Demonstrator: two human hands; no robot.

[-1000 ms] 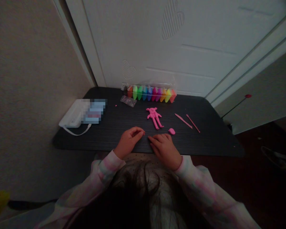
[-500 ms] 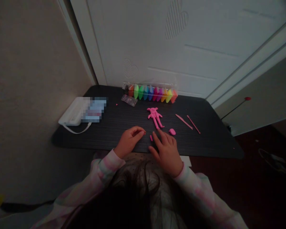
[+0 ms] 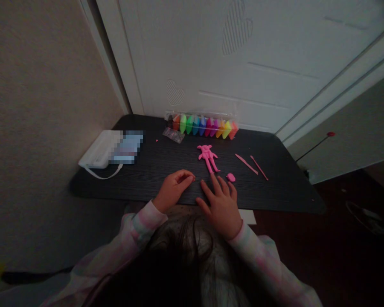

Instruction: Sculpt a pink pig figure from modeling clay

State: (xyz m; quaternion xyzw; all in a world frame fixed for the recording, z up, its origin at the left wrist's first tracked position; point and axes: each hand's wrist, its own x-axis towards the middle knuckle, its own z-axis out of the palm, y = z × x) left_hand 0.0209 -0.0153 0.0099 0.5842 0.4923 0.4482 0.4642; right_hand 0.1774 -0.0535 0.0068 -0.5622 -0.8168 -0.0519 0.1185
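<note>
My right hand (image 3: 223, 208) lies palm down near the table's front edge, fingers spread. Its index fingertip presses on the tabletop, and no clay piece shows around it. To the left, my left hand (image 3: 173, 190) rests with thumb and fingers curled together in a pinch; whether anything small is between them is hidden. A pink clay figure (image 3: 208, 157) with ears, arms and long legs lies flat just beyond my right fingers. Beside those fingers sits a rounded pink clay lump (image 3: 231, 177).
Two pink modelling tools (image 3: 246, 164) lie at the right. Along the back, a clear package holds several coloured clay packs (image 3: 202, 126), with a crumpled clear wrapper (image 3: 173, 135) before it. A white device (image 3: 100, 149) with a cable lies left. A white door (image 3: 192, 55) stands behind the black table (image 3: 141, 181).
My right hand has shifted slightly left, its index finger coming over the spot where a small pink clay strip lay; that strip is now out of sight. My left hand stays put.
</note>
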